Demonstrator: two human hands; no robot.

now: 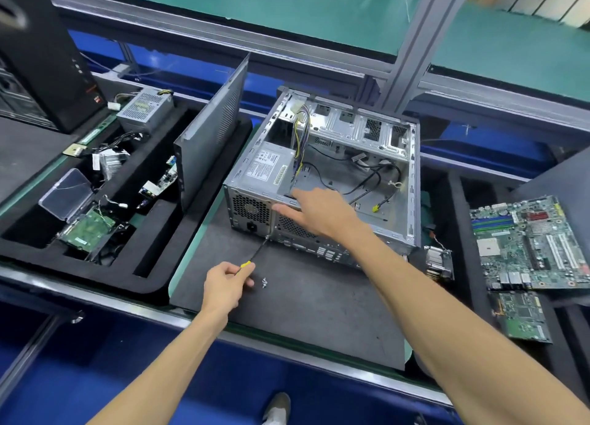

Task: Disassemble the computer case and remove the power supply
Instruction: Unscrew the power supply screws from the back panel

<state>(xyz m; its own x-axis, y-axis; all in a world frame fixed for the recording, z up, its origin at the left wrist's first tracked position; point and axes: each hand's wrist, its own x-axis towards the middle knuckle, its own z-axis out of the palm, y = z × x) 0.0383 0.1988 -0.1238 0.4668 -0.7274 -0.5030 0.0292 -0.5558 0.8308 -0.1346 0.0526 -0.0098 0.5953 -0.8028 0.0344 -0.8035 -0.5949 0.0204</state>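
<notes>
An open grey computer case (397,182) lies on its side on a dark mat, its rear panel facing me. The power supply (268,169) sits in the case's near left corner, label up, with a bundle of coloured wires rising from it. My left hand (225,285) grips a yellow-handled screwdriver (255,253) whose tip meets the rear panel beside the power socket. My right hand (319,214) rests on the case's rear top edge, fingers stretched toward the power supply. A few loose screws (264,283) lie on the mat.
The removed side panel (210,131) leans upright left of the case. A black foam tray (134,255) on the left holds another power supply (145,110), a drive and small boards. A motherboard (530,242) and a card (520,316) lie right. A black tower (41,57) stands far left.
</notes>
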